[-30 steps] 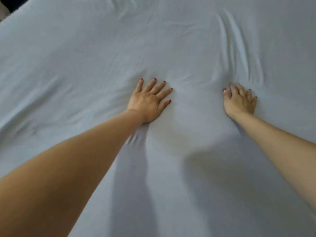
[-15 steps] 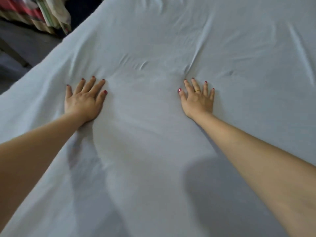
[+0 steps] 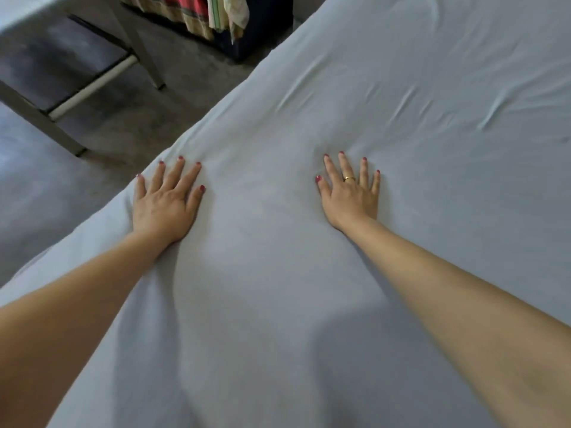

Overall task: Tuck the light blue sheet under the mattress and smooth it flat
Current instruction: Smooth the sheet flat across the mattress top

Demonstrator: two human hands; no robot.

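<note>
Pressing flat on the light blue sheet (image 3: pixel 401 103) with both palms down, arms reaching in from the lower corners of the frame. Lying left of centre, close to the sheet's left edge where the cloth is dropping toward the floor: the left hand (image 3: pixel 165 203), fingers straight and fanned, gripping nothing. Resting right of centre, well apart from the other: the right hand (image 3: pixel 350 196), fingers likewise straight and slightly spread, holding nothing, wearing a gold ring (image 3: pixel 349 178) on one finger. Showing red polish on the nails of both hands.

Filling most of the picture, from the bottom edge up to the upper right: the sheet, spread over the bed, looking smooth between and below the hands. Running in short creases above the right hand and toward the right edge of the frame, with a few small puckers just beyond the left fingertips.

Standing in the upper left of the frame on a grey floor (image 3: pixel 46 186): metal furniture legs (image 3: pixel 140 41) with a pale crossbar. Hanging at top centre: striped, colourful fabric (image 3: pixel 197 13) beside a dark blue surface.
</note>
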